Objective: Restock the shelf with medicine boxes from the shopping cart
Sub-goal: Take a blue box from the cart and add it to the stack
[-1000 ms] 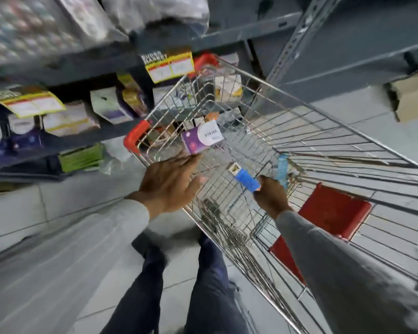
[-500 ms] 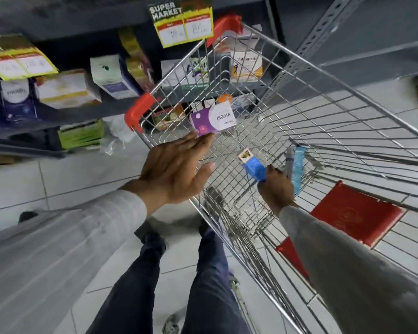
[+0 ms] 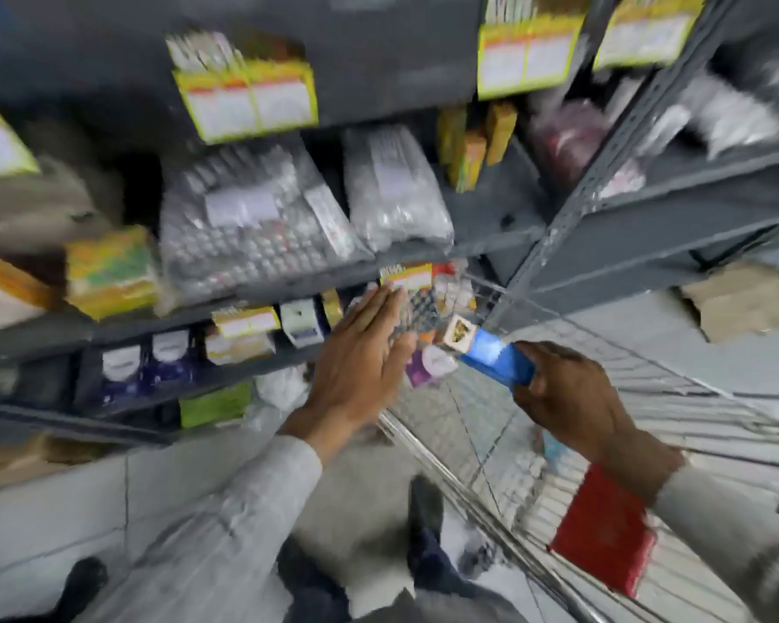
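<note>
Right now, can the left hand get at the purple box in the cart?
Probably yes. The left hand is open and empty, right beside the purple box, nothing between them. The right hand holds a blue box off to the side.

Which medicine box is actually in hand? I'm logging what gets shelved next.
The blue box, gripped in the right hand above the cart. The purple-and-white box is untouched beyond the open left hand.
</note>
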